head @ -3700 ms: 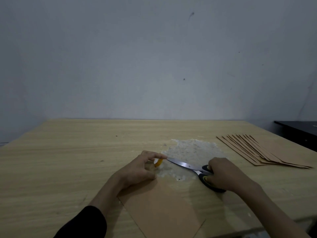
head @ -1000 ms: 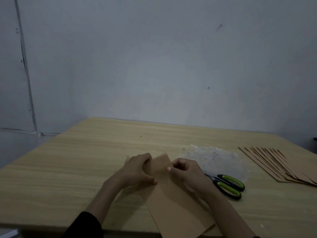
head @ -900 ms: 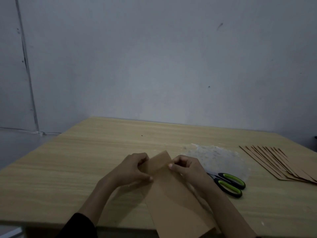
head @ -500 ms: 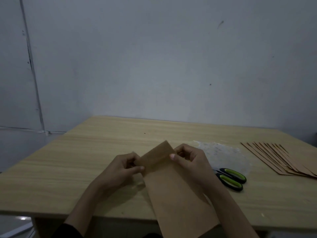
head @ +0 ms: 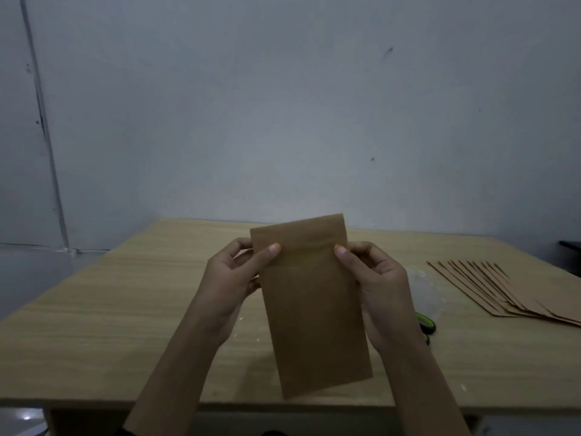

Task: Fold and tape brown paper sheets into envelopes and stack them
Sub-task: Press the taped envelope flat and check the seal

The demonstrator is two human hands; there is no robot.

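Two hands hold one item: a flat, rectangular brown paper envelope [head: 314, 309], raised upright above the pale wooden desk [head: 94, 325] and clear of its surface. I note the left hand [head: 232, 278] pinching its left edge and the right hand [head: 377, 278] pinching its right edge, both near the top. The fingers [head: 273, 249] of each are clamped on the paper, thumbs on the near face just below a horizontal fold line.

Change recorded: half a second ago the piece lay low on the desk with its far end being worked. It is now lifted and squared to my view.

The green-and-black scissors [head: 427, 325] lie on the desk to the right of the right wrist, mostly hidden, beside a clear crinkled plastic patch [head: 424, 287].

I judge folding and taping of this piece finished and a check in hand. Remaining step: carry it right to the fanned row of finished brown envelopes [head: 503, 294] at the desk's right side. Whether the tape holds I cannot tell from here.
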